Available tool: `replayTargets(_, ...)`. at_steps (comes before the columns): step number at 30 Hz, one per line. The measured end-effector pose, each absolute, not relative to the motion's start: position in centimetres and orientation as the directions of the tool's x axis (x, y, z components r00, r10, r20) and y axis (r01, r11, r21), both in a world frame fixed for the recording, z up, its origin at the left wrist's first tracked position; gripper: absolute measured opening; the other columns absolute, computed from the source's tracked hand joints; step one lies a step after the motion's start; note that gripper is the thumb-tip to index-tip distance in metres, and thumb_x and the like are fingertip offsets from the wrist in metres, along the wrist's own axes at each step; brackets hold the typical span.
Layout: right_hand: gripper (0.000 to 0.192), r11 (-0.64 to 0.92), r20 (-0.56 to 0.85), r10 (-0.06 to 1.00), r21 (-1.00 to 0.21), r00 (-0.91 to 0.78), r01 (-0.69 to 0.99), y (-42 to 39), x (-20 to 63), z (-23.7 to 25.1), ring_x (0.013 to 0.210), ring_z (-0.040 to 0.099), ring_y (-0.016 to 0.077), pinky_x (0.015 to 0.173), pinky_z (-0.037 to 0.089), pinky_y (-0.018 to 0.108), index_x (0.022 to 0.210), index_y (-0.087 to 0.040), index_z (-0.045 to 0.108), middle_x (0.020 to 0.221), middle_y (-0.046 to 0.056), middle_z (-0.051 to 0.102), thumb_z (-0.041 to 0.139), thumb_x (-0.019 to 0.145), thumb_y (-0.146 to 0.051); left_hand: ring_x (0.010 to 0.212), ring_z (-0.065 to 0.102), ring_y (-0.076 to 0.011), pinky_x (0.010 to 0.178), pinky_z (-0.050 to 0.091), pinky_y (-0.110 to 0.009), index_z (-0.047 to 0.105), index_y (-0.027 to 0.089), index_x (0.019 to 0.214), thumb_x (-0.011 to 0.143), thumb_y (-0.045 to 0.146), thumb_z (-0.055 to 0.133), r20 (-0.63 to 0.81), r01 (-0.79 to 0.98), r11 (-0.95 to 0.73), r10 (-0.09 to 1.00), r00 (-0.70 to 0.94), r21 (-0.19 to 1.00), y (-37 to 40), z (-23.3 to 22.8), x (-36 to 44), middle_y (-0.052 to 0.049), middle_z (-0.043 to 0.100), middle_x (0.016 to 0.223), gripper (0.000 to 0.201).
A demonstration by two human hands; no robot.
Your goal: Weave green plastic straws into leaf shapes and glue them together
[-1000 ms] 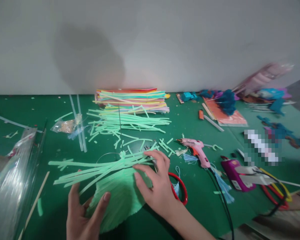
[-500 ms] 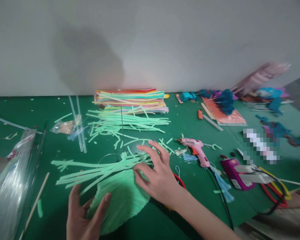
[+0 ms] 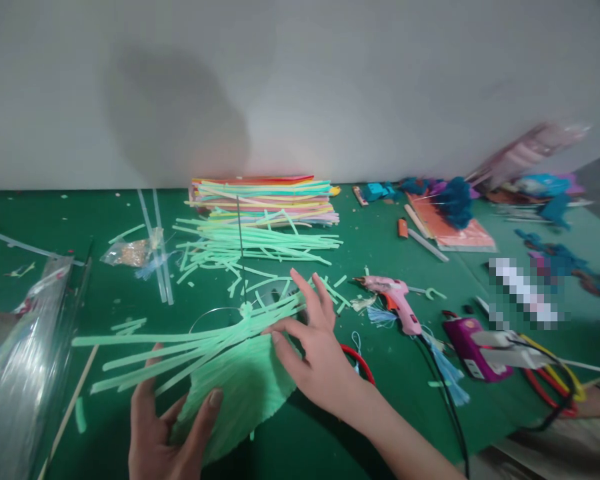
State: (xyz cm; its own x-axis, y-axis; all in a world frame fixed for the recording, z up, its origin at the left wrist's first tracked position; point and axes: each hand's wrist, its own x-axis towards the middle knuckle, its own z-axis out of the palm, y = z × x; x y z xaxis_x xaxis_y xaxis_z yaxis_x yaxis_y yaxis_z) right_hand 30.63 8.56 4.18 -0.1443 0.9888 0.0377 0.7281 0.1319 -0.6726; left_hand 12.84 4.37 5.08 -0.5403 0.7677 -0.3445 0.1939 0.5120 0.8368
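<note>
Fan [image 3: 240, 393]: partly built — near half covered, long strips [image 3: 180, 347] loose.
Left hand [image 3: 167, 433]: pinches fan's edge.
Right hand [image 3: 315, 353]: open, pressing strips.

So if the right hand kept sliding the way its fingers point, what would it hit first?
Probably the loose light-green foam strips just beyond the right hand, whose fingers point up the table toward the stacked coloured foam sheets; depth is unclear.

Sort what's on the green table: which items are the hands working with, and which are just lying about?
In hand:
- left hand holding the pale green fan-shaped paper piece
- right hand on the long pale green paper strips

Lying about:
- pink glue gun
- stack of coloured paper sheets
- red-handled scissors
- purple box
</note>
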Motion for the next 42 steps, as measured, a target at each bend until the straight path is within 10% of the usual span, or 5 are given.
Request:
replayTargets(16, 0.021, 0.058, 0.031, 0.998, -0.746, -0.053, 0.664, 8.5, 30.0, 3.9, 0.147, -0.008, 0.0361, 0.11, 0.017, 0.067, 0.082, -0.025, 0.069, 0.161, -0.008, 0.008, 0.052, 0.092, -0.033, 0.095, 0.064, -0.0248, 0.063, 0.056, -0.024, 0.042, 0.033, 0.142, 0.059, 0.054, 0.079, -0.343, 0.123, 0.479, 0.762, -0.55, 0.869, 4.3, 5.0, 13.2, -0.006, 0.045, 0.14, 0.093)
replayTargets(26, 0.008, 0.123, 0.395, 0.865, -0.763, 0.308, 0.635, 7.0, 30.9, 3.8, 0.126, 0.043, 0.029, 0.101, 0.039, 0.047, 0.092, -0.026, 0.067, 0.125, 0.007, 0.05, 0.06, 0.087, -0.026, 0.079, 0.07, -0.0219, 0.059, 0.058, -0.026, 0.047, 0.031, 0.138, 0.059, 0.039, 0.085, -0.518, -0.237, 0.466, 0.691, -0.504, 0.852, 4.4, 2.5, 12.0, -0.004, 0.069, 0.104, 0.088)
replayTargets(33, 0.025, -0.267, -0.265, 0.95, -0.964, 0.164, -0.008, 7.3, 31.5, 3.2, 0.07, 0.052, 0.0135, 0.062, 0.042, 0.024, 0.086, -0.02, 0.067, 0.076, 0.001, 0.061, 0.063, 0.087, -0.045, 0.072, 0.071, -0.0207, 0.059, 0.058, -0.023, 0.051, 0.03, 0.135, 0.052, 0.033, 0.088, -0.579, -0.353, 0.459, 0.677, -0.454, 0.815, 5.3, 3.7, 11.6, -0.003, 0.073, 0.098, 0.091)
replayTargets(42, 0.024, -0.329, -0.341, 0.936, -0.936, 0.092, -0.121, 8.1, 30.5, 3.6, 0.067, 0.049, 0.0127, 0.061, 0.038, 0.025, 0.077, -0.02, 0.069, 0.074, 0.0, 0.061, 0.071, 0.078, -0.044, 0.074, 0.071, -0.0238, 0.049, 0.056, -0.021, 0.053, 0.03, 0.132, 0.051, 0.039, 0.089, -0.553, -0.274, 0.482, 0.69, -0.467, 0.832, 4.8, 3.9, 11.8, -0.004, 0.072, 0.097, 0.089)
